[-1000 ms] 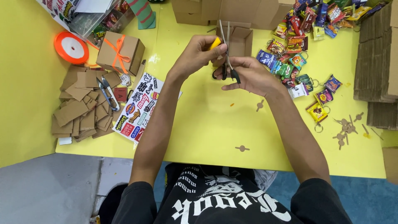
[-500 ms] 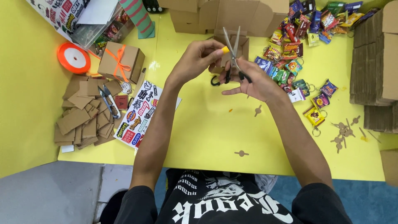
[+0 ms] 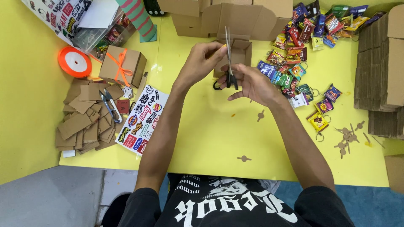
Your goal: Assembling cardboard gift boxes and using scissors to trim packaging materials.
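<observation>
The right hand (image 3: 252,82) is closed through the black handles of the scissors (image 3: 228,63), which point blades-up, away from the person. The left hand (image 3: 202,63) is pinched shut on a small orange piece (image 3: 224,45) held against the blades; the piece is too small to identify. Both hands hang above the yellow counter (image 3: 210,130), just in front of the open box (image 3: 235,52).

Procedure for a clean cut, as judged from this view:

1. Keep the piece pinched close to the cut line, with the fingertips clear of the blades. The left hand's fingertips sit very near the edges, so check clearance before closing.
2. Feed the piece deep toward the pivot, not the tips; small material slips at the tips.
3. Hold the piece square to the blades and close in 1 steady stroke.
4. Work low over the counter so offcuts drop in front of the box and not among the packets (image 3: 294,63) to the right of it.

Relative to the box: the sticker sheet (image 3: 143,120) lies to the left and nearer the person, the cardboard scraps (image 3: 86,122) farther left, with 1 small snip tool (image 3: 110,105) on them. The ribbon spool (image 3: 74,62) and tied box (image 3: 122,65) sit left of the open box.
</observation>
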